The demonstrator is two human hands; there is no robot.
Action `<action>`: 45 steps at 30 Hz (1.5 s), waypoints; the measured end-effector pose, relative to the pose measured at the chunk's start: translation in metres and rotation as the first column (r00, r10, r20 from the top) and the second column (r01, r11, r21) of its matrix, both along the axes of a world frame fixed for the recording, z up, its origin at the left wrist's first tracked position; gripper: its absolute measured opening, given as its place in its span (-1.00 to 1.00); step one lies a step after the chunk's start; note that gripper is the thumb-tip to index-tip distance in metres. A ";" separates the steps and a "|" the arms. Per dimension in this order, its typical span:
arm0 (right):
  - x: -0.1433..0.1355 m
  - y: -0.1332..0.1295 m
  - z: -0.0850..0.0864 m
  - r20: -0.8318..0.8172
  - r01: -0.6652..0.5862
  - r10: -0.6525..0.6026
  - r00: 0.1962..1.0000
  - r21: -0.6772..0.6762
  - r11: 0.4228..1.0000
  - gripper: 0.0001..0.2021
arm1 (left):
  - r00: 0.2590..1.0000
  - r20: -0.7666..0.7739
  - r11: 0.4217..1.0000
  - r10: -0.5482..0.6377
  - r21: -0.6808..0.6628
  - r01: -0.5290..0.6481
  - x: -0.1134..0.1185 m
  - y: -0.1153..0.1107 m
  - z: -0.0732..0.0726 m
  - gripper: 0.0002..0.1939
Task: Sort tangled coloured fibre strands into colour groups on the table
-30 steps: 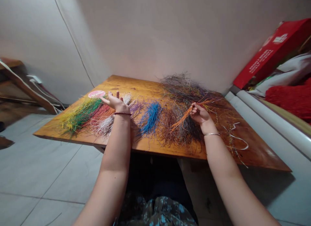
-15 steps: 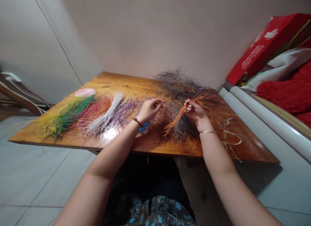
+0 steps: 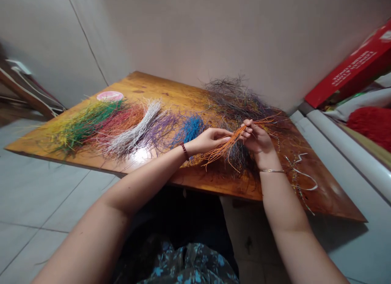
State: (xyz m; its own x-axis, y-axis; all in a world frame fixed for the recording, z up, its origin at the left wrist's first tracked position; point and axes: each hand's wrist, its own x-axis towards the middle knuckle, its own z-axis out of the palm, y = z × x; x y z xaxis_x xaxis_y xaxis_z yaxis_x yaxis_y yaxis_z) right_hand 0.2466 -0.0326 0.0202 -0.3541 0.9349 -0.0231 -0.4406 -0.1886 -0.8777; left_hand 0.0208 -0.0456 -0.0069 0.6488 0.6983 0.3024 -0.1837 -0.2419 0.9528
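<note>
My right hand (image 3: 256, 138) is closed round the middle of a bundle of thin orange strands (image 3: 218, 151), whose ends fan out to both sides. My left hand (image 3: 210, 140) touches the left part of this bundle, thumb and fingers close to the strands; whether it grips any is hard to tell. Below and behind the hands lies a heap of dark grey strands (image 3: 241, 154). Blue strands (image 3: 193, 128) lie just behind my left wrist. Further left are purple strands (image 3: 160, 131), a white bundle (image 3: 137, 131), red and orange strands (image 3: 119, 123) and green and yellow strands (image 3: 88, 123).
The wooden table (image 3: 171, 86) stands against a wall. A larger dark tangle (image 3: 235, 97) lies at its back right. White cord (image 3: 308, 180) with speckled strands lies at the right. A pink round item (image 3: 110, 96) is back left. A red box (image 3: 351, 68) stands beyond the table.
My left hand has moved right, from above the table to the orange bundle, uncovering more of the blue strands. My right hand still holds the bundle. The camera view has shifted.
</note>
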 end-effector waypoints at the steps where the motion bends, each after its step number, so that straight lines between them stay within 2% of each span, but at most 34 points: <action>1: -0.001 0.000 0.000 -0.007 -0.004 0.004 1.000 0.003 1.000 -0.79 | 0.999 0.003 0.999 -0.032 -0.042 0.032 0.000 -0.001 0.001 -0.50; 7: -0.005 0.001 -0.002 -0.020 -0.005 0.005 1.000 0.013 1.000 -0.81 | 0.988 0.019 0.951 -0.151 -0.272 0.150 -0.002 -0.008 0.004 -0.42; 13: -0.008 0.001 -0.001 -0.043 0.029 -0.029 0.999 -0.006 1.000 -0.82 | 0.989 0.068 0.938 -0.134 -0.312 0.148 -0.006 -0.008 0.008 -0.38; 20: -0.009 -0.002 0.003 -0.083 0.034 -0.034 0.996 -0.005 0.999 -0.83 | 0.993 0.018 0.971 -0.113 -0.212 0.114 -0.010 -0.006 0.013 -0.39; 24: -0.009 -0.002 0.004 -0.099 0.020 -0.019 0.995 0.008 1.000 -0.82 | 0.997 -0.003 0.971 -0.083 -0.227 0.080 -0.008 -0.004 0.011 -0.39; 28: -0.008 -0.004 0.007 -0.118 0.022 -0.022 0.993 0.001 1.000 -0.82 | 0.996 0.028 0.974 -0.088 -0.206 0.092 -0.008 -0.003 0.007 -0.45; 31: -0.002 -0.005 0.011 -0.139 0.062 -0.060 0.988 0.008 0.998 -0.84 | 0.996 0.034 0.987 -0.087 -0.136 0.091 -0.010 -0.002 0.008 -0.48; 34: 0.012 -0.003 0.013 -0.145 0.160 -0.150 0.978 0.058 0.985 -0.85 | 0.999 -0.033 1.000 -0.014 -0.022 0.013 -0.014 0.002 0.011 -0.53; 37: 0.030 0.003 0.013 -0.144 0.225 -0.203 0.969 0.161 0.961 -0.83 | 0.976 -0.133 0.982 0.170 0.102 -0.157 -0.020 0.013 0.012 -0.65; 39: 0.040 0.007 0.012 -0.120 0.233 -0.211 0.970 0.216 0.948 -0.82 | 0.905 -0.191 0.919 0.381 0.188 -0.347 -0.028 0.021 0.012 -0.73; 40: 0.043 0.010 0.011 -0.107 0.236 -0.216 0.970 0.225 0.945 -0.81 | 0.837 -0.211 0.857 0.505 0.239 -0.457 -0.032 0.024 0.012 -0.75; 42: 0.048 0.013 0.008 -0.101 0.235 -0.218 0.971 0.218 0.947 -0.80 | 0.645 -0.228 0.679 0.730 0.356 -0.642 -0.041 0.027 0.014 -0.74; 44: 0.048 0.015 0.005 -0.130 0.206 -0.181 0.975 0.212 0.955 -0.83 | 0.443 -0.221 0.494 0.869 0.466 -0.734 -0.050 0.025 0.019 -0.72; 45: 0.048 0.016 0.004 -0.155 0.186 -0.155 0.976 0.210 0.960 -0.85 | 0.358 -0.217 0.419 0.908 0.506 -0.754 -0.054 0.022 0.022 -0.71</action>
State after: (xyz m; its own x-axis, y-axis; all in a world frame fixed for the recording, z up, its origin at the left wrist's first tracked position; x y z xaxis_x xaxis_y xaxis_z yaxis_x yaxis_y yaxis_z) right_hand 0.2947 -0.0167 0.0244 -0.1748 0.9576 0.2291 -0.5667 0.0925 -0.8187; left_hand -0.0327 -0.0231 0.0155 -0.1279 0.8762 0.4647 0.6409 -0.2846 0.7130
